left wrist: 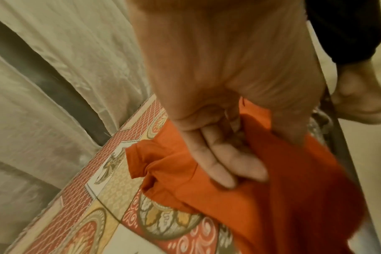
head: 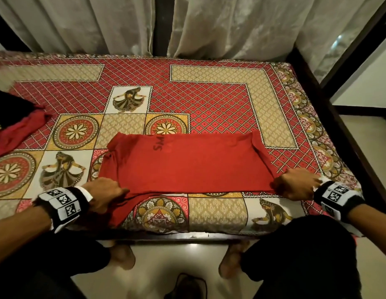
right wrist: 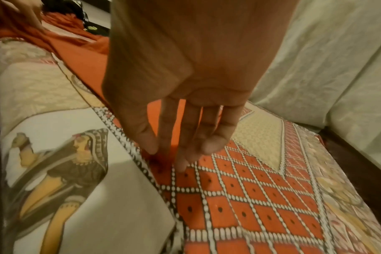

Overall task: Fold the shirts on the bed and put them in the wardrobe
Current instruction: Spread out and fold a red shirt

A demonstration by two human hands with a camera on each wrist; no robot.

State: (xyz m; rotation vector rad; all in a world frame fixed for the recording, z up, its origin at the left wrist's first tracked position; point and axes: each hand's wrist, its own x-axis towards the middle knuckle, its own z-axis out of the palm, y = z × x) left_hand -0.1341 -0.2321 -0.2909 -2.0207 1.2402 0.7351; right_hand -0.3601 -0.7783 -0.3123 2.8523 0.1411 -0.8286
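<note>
A red shirt (head: 187, 165) lies flat and partly folded across the near half of the bed (head: 209, 93), with dark lettering near its far edge. My left hand (head: 121, 192) grips the shirt's near left part, where a sleeve hangs toward the bed's edge. In the left wrist view, the left hand (left wrist: 265, 154) has its fingers curled with the red shirt (left wrist: 283, 197) bunched between them and the thumb. My right hand (head: 280, 186) is at the shirt's near right corner. In the right wrist view, the right hand (right wrist: 165, 157) pinches the corner of the red shirt (right wrist: 83, 56) between thumb and fingers.
A black shirt (head: 6, 108) and a dark red garment (head: 19, 130) lie heaped at the bed's left edge. Pale curtains (head: 101, 24) hang behind the bed. The dark bed frame (head: 166, 237) runs along the near edge, with my feet on the tiled floor below.
</note>
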